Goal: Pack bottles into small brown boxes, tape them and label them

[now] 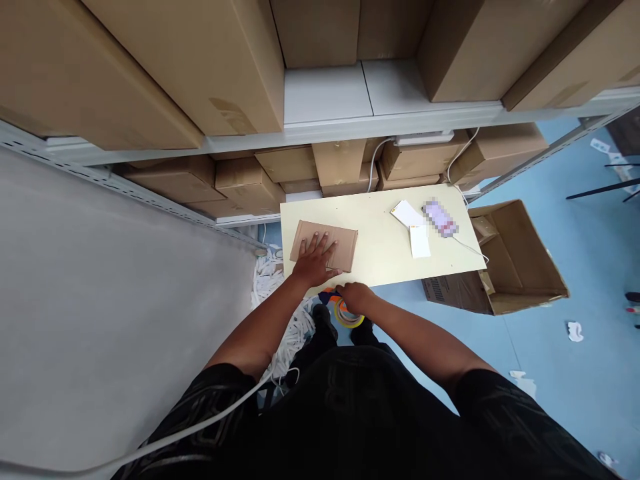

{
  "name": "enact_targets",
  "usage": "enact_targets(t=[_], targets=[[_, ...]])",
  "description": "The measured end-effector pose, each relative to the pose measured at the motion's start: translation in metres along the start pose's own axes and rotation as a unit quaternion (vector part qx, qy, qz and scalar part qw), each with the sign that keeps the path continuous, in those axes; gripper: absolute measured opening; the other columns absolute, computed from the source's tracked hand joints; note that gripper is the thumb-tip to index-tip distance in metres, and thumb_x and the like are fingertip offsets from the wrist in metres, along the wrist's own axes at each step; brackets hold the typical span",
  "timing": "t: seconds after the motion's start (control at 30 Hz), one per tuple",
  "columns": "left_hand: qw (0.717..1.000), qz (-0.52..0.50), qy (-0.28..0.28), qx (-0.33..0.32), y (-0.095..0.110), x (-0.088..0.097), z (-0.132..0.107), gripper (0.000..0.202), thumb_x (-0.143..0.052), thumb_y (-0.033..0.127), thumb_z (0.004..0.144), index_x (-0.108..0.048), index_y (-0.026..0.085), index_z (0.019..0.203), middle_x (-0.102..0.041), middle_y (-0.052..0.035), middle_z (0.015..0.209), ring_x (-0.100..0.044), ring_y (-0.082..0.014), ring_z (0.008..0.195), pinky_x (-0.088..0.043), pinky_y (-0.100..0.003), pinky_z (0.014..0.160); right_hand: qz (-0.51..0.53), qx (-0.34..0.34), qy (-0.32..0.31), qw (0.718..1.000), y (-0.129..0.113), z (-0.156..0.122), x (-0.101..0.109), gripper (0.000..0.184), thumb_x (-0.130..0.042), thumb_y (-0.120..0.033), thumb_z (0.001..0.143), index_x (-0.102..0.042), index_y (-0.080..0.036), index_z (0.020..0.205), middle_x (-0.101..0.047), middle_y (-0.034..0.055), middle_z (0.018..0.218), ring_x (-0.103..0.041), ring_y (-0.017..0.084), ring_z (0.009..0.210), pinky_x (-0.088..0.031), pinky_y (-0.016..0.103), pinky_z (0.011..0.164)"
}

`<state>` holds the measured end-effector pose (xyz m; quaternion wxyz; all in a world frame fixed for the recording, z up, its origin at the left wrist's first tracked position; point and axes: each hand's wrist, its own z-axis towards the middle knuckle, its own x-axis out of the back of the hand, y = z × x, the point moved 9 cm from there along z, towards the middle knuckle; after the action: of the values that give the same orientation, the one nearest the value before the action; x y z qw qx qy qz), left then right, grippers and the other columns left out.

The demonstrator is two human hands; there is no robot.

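Observation:
My left hand [316,261] lies spread on a flat brown cardboard box [345,243], pressing it against the pale tabletop [375,263]. Just off the table's near edge, my right hand [354,297] is closed around a tape dispenser [327,296] with orange and dark blue parts. A yellow-rimmed roll of tape [349,320] hangs from it, partly covered by my fingers. The dispenser's front end is close to the box's near edge; whether the two touch I cannot tell.
White cards [419,241] and a blurred phone [440,219] on a cable lie on the table's right half. An open carton [520,260] stands on the floor to the right. Shelves [330,97] with boxes rise behind. Paper strips [267,277] litter the floor at left.

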<state>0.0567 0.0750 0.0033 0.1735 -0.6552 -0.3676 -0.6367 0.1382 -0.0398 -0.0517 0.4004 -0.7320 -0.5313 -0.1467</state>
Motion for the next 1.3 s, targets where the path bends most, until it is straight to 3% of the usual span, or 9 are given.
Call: enact_targets(t=[0.13, 0.37, 0.5, 0.67, 0.83, 1.0, 1.13, 1.2, 1.3], targets=[[1.000, -0.003, 0.006, -0.002, 0.000, 0.002, -0.001, 0.088, -0.054, 0.071, 0.092, -0.032, 0.027, 0.164, -0.014, -0.0110, 0.174, -0.006, -0.0381, 0.160, -0.001, -0.063, 0.126, 0.007, -0.004, 0.014, 1.000, 0.020, -0.028, -0.001, 0.064, -0.066, -0.011, 0.078, -0.056, -0.022, 0.141, -0.073, 0.0141, 0.122, -0.070, 0.029, 0.111, -0.050, 0.034, 0.088], [1.000, -0.003, 0.011, 0.004, -0.002, 0.002, -0.001, 0.084, -0.054, 0.069, 0.093, -0.034, 0.028, 0.163, -0.016, -0.0096, 0.174, -0.008, -0.0371, 0.160, -0.002, -0.062, 0.126, 0.204, -0.160, 0.143, 0.955, 0.144, -0.080, 0.025, 0.036, -0.062, -0.010, 0.073, -0.068, -0.019, 0.107, -0.075, 0.0055, 0.094, -0.071, 0.022, 0.086, -0.048, 0.025, 0.067], [1.000, -0.010, -0.008, 0.025, 0.000, -0.003, 0.000, 0.085, -0.052, 0.070, 0.093, -0.032, 0.027, 0.164, -0.013, -0.0096, 0.174, -0.006, -0.0382, 0.160, 0.001, -0.063, 0.126, 0.200, -0.224, 0.200, 0.933, 0.192, -0.072, 0.053, 0.026, -0.064, -0.014, 0.075, -0.066, -0.016, 0.101, -0.072, 0.0075, 0.091, -0.069, 0.021, 0.082, -0.045, 0.023, 0.061], [0.994, -0.037, -0.001, 0.106, 0.011, -0.003, -0.005, 0.085, -0.056, 0.067, 0.093, -0.034, 0.024, 0.163, -0.014, -0.0126, 0.174, -0.006, -0.0422, 0.160, -0.001, -0.065, 0.125, 0.172, -0.245, 0.211, 0.930, 0.212, -0.029, 0.084, 0.035, -0.068, -0.021, 0.076, -0.065, -0.014, 0.111, -0.068, 0.0141, 0.107, -0.069, 0.022, 0.085, -0.047, 0.025, 0.061], [0.983, -0.089, 0.074, 0.144, 0.014, 0.015, -0.031, 0.066, -0.055, 0.053, 0.098, -0.047, 0.020, 0.154, -0.029, -0.0157, 0.169, -0.020, -0.0367, 0.158, -0.011, -0.060, 0.127, 0.132, -0.220, 0.216, 0.942, 0.215, -0.009, 0.102, 0.040, -0.069, -0.026, 0.078, -0.066, -0.015, 0.116, -0.063, 0.0175, 0.117, -0.067, 0.029, 0.104, -0.052, 0.033, 0.080], [0.928, -0.189, 0.197, 0.252, -0.048, 0.029, -0.092, 0.061, -0.059, 0.043, 0.095, -0.050, 0.016, 0.148, -0.038, -0.0185, 0.163, -0.028, -0.0337, 0.155, -0.021, -0.053, 0.127, 0.102, -0.133, 0.355, 0.920, 0.192, -0.035, 0.118, 0.049, -0.061, -0.032, 0.084, -0.062, -0.016, 0.130, -0.060, 0.0195, 0.131, -0.054, 0.036, 0.127, -0.047, 0.047, 0.104], [0.847, -0.387, 0.161, 0.327, -0.101, -0.012, -0.119, 0.087, -0.069, 0.032, 0.083, -0.032, 0.017, 0.159, -0.037, -0.0190, 0.164, -0.039, -0.0326, 0.150, -0.035, -0.049, 0.121, 0.234, 0.001, 0.282, 0.930, 0.133, -0.022, 0.075, 0.055, -0.057, -0.031, 0.083, -0.058, -0.018, 0.136, -0.064, 0.0139, 0.133, -0.064, 0.028, 0.116, -0.050, 0.044, 0.103], [0.811, -0.473, 0.106, 0.328, -0.105, -0.037, -0.118, 0.090, -0.069, 0.028, 0.080, -0.029, 0.018, 0.161, -0.040, -0.0184, 0.162, -0.045, -0.0331, 0.146, -0.040, -0.049, 0.117, 0.315, -0.005, 0.210, 0.926, 0.106, -0.005, 0.046, 0.068, -0.060, -0.029, 0.078, -0.050, -0.023, 0.145, -0.060, 0.0115, 0.143, -0.066, 0.026, 0.116, -0.054, 0.040, 0.097], [0.803, -0.528, 0.076, 0.265, -0.091, -0.045, -0.107, 0.082, -0.065, 0.026, 0.081, -0.037, 0.018, 0.158, -0.051, -0.0158, 0.155, -0.049, -0.0313, 0.143, -0.038, -0.048, 0.118, 0.375, -0.016, 0.185, 0.908, 0.073, 0.014, 0.028, 0.069, -0.061, -0.029, 0.077, -0.049, -0.026, 0.145, -0.062, 0.0079, 0.142, -0.068, 0.023, 0.111, -0.054, 0.038, 0.094]])
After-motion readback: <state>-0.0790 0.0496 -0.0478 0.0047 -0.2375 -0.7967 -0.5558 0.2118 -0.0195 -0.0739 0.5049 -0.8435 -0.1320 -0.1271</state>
